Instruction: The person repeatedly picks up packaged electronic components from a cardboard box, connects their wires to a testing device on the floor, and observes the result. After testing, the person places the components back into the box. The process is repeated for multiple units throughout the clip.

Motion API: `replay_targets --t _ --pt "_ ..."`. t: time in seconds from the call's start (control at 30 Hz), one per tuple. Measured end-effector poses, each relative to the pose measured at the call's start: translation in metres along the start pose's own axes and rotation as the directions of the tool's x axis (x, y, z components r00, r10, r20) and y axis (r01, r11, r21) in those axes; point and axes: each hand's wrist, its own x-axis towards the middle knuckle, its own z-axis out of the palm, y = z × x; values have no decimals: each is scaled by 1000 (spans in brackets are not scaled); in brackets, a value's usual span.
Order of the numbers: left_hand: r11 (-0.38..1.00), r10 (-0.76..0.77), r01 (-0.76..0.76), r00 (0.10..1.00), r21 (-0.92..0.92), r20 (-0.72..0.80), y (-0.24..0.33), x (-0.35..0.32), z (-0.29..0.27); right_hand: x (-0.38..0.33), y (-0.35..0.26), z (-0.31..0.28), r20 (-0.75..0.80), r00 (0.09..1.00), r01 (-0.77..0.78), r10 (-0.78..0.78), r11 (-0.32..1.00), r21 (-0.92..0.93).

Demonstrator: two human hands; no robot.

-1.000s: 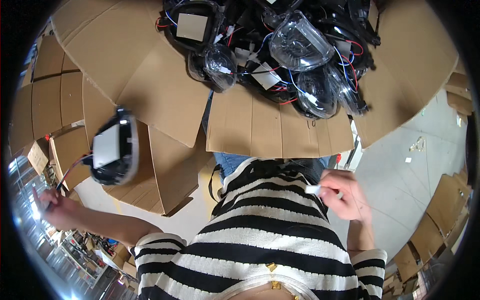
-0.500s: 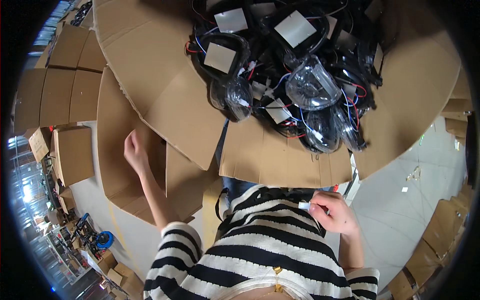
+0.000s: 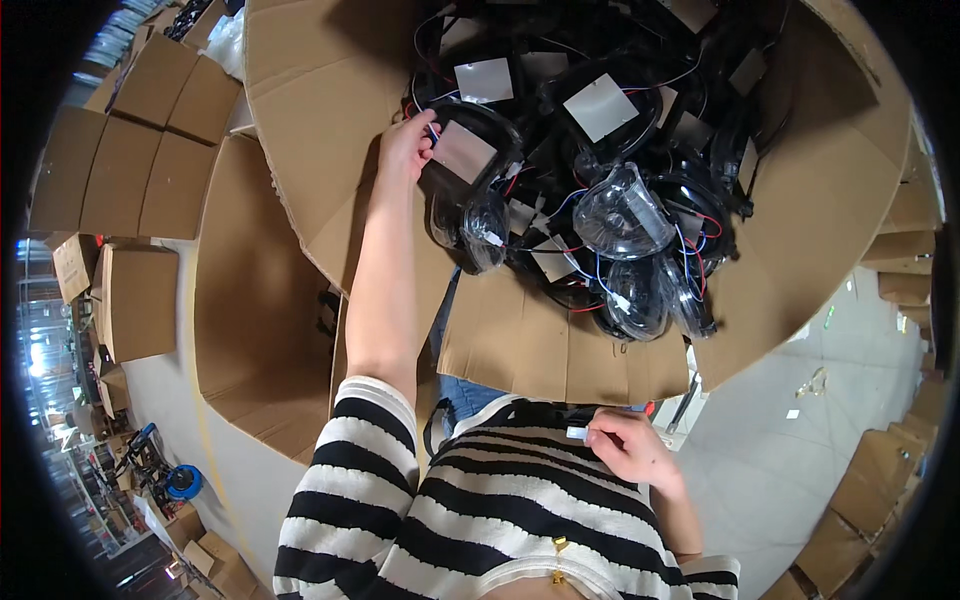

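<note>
My left hand (image 3: 405, 148) reaches over the large open cardboard box (image 3: 560, 350). Its fingers are closed at the wires (image 3: 433, 131) beside a black part with a silvery square plate (image 3: 463, 152); exactly how much they grip is partly hidden. More black parts with square plates, red, blue and white wires and clear plastic domes (image 3: 622, 210) are heaped in the box. Close to my striped top, my right hand (image 3: 632, 447) pinches a small white piece (image 3: 577, 433) between thumb and fingers.
A second open carton (image 3: 255, 300) stands to the left, with dark things partly visible inside. Stacked closed boxes (image 3: 120, 170) are farther left, near a blue-wheeled object (image 3: 183, 482). More cardboard (image 3: 875, 480) lies at the right, beyond the pale floor (image 3: 740, 470).
My left hand has moved from above the left carton up and right to the black parts, closing at the wires. My right hand keeps the small white piece near my top.
</note>
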Motion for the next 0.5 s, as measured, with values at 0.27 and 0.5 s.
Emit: replay_targets --t 0.27,0.5 --pt "588 640 -599 755 543 140 -43 -141 55 5 -4 -8 -7 1000 -14 14 1000 -21" --pt "735 333 -516 839 439 429 -76 -202 65 6 2 -7 -2 1000 23 -23 1000 7"
